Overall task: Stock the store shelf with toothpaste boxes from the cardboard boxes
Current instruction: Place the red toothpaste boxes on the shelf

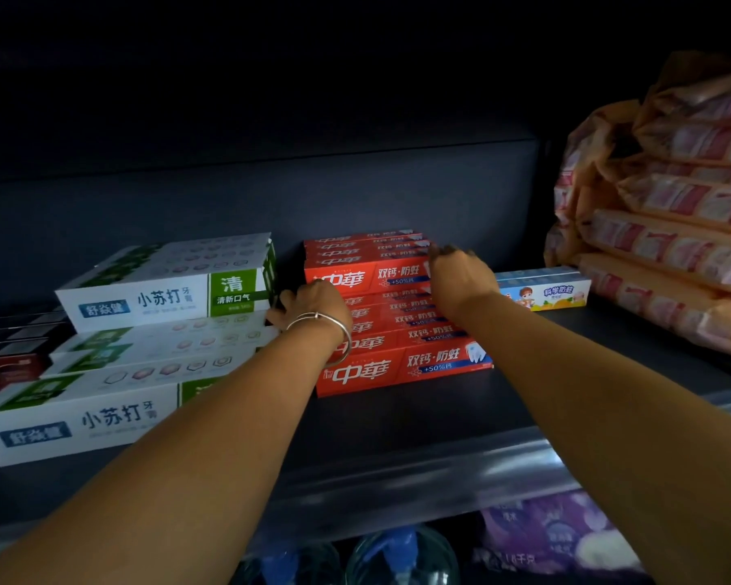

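Several red toothpaste boxes (397,365) lie in two layers in the middle of the dark shelf (418,420). The upper layer of red boxes (364,263) sits toward the back. My left hand (313,308), with a silver bangle on the wrist, grips the left end of that upper layer. My right hand (456,276) holds its right end, fingers curled over the top edge. White and green toothpaste boxes (165,289) are stacked to the left.
A light blue children's toothpaste box (545,291) lies to the right of the red stack. Orange plastic-wrapped packs (672,230) pile up at the far right. Dark boxes (13,348) sit at the far left. Purple packs (558,538) and bottles (397,555) fill the shelf below.
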`<state>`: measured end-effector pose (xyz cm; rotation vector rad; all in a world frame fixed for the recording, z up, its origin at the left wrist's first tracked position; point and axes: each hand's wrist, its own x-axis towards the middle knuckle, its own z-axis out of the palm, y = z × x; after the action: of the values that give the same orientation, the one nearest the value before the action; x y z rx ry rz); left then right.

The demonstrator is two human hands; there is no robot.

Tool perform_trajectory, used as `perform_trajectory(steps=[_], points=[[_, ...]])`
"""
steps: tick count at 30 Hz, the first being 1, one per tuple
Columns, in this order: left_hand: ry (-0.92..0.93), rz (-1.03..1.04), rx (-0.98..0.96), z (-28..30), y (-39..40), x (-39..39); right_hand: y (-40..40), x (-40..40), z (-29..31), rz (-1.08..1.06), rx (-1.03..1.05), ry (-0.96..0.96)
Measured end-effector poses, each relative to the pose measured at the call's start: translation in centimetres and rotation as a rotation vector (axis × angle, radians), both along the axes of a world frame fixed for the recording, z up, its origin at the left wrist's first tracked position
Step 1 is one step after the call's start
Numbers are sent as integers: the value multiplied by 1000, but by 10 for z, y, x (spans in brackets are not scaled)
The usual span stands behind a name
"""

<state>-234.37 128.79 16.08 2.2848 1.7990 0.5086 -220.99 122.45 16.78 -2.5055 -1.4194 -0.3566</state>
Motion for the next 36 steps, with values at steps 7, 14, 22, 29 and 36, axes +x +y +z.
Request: perform_trajectory(steps=[7,14,22,29,36], points=[[16,-22,-31,3,-4,-1,-1,3,-1,-30,-56,28],[69,-20,-40,6,-7,1,-5,5,-1,-34,-73,39],[98,-58,-15,12,-20,-8,-24,-4,4,16,-95,-45],[44,-130,41,16,-64,-29,-80,-30,8,72,-173,-146],[-32,-246,118,11,-146,-56,-159,-70,-3,107,-259,-157]])
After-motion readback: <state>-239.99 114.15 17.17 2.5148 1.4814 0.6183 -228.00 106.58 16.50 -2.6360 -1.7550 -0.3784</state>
